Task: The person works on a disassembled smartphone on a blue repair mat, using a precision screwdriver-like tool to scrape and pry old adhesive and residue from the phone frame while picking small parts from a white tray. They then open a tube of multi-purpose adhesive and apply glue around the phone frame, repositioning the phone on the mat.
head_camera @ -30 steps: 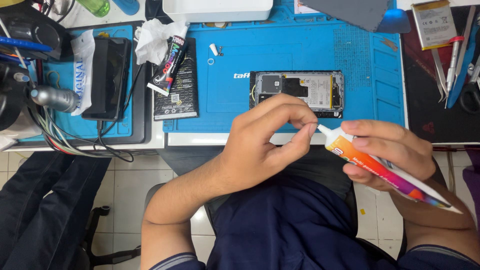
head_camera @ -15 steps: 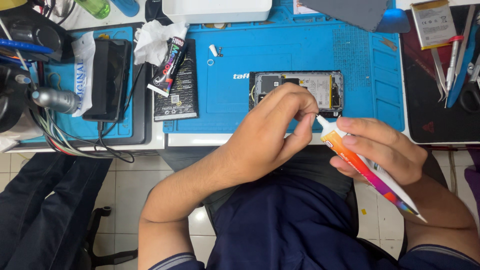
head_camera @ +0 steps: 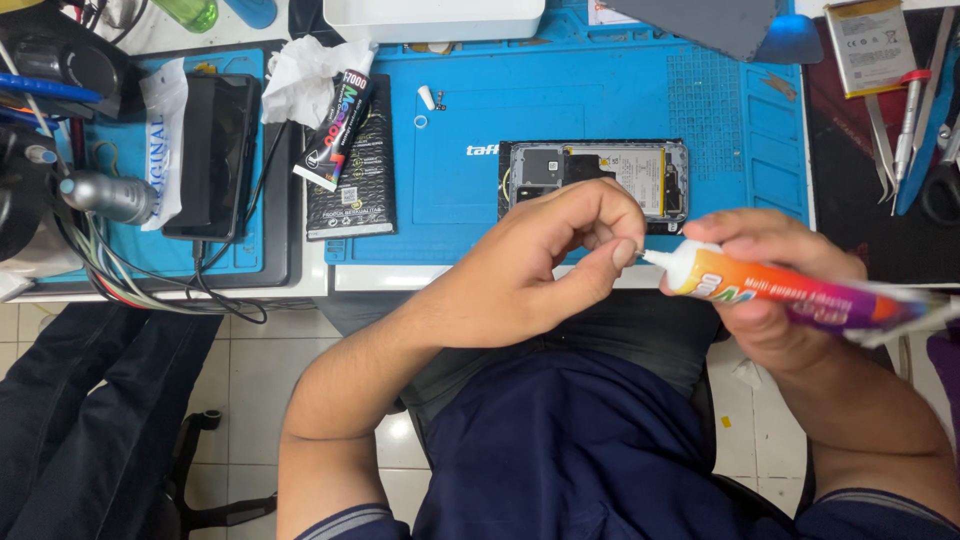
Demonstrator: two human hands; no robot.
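Glue tube [head_camera: 790, 292] now more level.

Two glue tubes [head_camera: 790, 290] [head_camera: 335, 130], one opened phone [head_camera: 595, 180], two hands [head_camera: 530, 270] [head_camera: 770, 290], one battery [head_camera: 865, 45]

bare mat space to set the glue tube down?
Bare blue mat between the white tray and the opened phone, and left of the phone up to the black packet. Crowded: the right edge with tweezers and battery, and the left cables.
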